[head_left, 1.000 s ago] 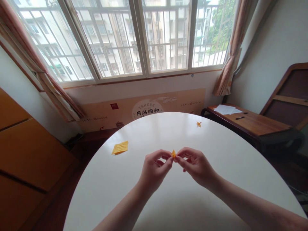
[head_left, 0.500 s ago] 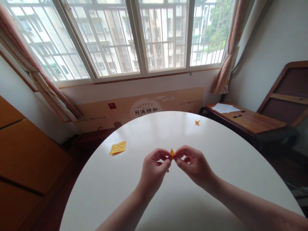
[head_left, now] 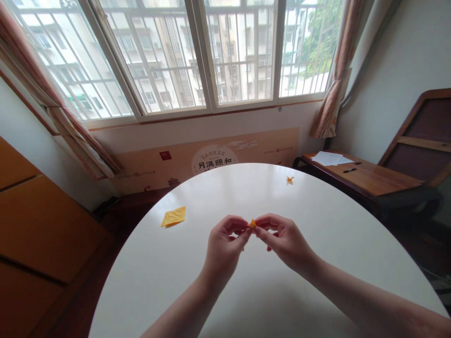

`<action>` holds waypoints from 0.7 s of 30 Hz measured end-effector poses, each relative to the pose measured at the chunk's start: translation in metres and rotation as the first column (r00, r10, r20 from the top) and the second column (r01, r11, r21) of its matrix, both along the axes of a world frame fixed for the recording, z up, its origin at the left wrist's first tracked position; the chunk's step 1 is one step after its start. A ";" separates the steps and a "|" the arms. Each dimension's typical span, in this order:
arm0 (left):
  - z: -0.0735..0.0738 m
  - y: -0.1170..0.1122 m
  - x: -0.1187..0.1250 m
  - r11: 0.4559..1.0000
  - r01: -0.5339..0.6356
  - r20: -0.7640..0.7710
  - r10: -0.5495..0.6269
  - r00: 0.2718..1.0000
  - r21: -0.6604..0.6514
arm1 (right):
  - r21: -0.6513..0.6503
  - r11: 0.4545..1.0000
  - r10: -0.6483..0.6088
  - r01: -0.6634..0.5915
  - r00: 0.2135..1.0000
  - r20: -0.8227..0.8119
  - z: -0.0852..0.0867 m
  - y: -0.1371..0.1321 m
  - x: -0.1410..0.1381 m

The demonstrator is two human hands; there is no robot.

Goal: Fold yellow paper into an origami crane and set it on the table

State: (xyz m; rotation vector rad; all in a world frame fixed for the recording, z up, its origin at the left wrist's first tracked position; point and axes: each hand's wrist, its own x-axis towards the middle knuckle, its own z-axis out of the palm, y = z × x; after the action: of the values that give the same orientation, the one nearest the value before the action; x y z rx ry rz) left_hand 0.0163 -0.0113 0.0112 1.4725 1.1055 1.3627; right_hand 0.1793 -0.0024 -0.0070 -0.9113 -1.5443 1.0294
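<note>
Above the middle of the round white table [head_left: 176, 277], both my hands pinch a tiny folded piece of orange paper [head_left: 252, 223]. My left hand [head_left: 225, 249] grips it from the left with thumb and forefinger pressed together. My right hand [head_left: 283, 241] grips its right side the same way. Only a small tip of the paper shows between the fingertips. A flat yellow-orange paper sheet [head_left: 173, 217] lies on the table to the left. A small finished orange paper crane [head_left: 289, 179] sits near the table's far right edge.
A dark wooden side table [head_left: 373, 180] at the right carries white papers [head_left: 331, 158] and a pen [head_left: 349, 170]. A barred window and curtains fill the back wall. A printed cardboard panel [head_left: 211, 159] leans below the sill. Orange cabinets [head_left: 38, 225] stand at the left.
The hands stay pinched on the small orange paper and have barely shifted. Less of the paper tip shows between the fingertips now. The view has moved slightly.
</note>
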 end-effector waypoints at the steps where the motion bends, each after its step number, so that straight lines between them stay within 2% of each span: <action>1: -0.001 0.001 -0.001 1.000 0.000 0.002 0.000 1.000 -0.005 | 0.003 1.000 0.001 -0.001 1.000 0.006 0.000 0.000 0.000; 5: -0.004 0.004 -0.003 0.999 0.004 0.026 -0.003 1.000 -0.036 | 0.006 1.000 0.013 -0.013 1.000 0.028 0.000 0.001 0.000; 14: -0.005 0.009 -0.005 0.970 0.115 -0.027 -0.123 0.992 -0.212 | -0.172 0.978 0.099 -0.117 0.989 -0.110 -0.005 0.005 0.000; 21: -0.008 0.011 -0.007 0.982 0.085 -0.096 -0.103 0.990 -0.170 | -0.331 0.930 0.105 -0.160 0.979 -0.177 -0.005 0.003 -0.004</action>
State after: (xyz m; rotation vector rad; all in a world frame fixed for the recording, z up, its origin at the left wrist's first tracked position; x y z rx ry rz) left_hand 0.0091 0.0001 0.0032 1.4676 1.1705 1.1117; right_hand 0.1757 0.0006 -0.0116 -0.9451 -1.3301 1.4671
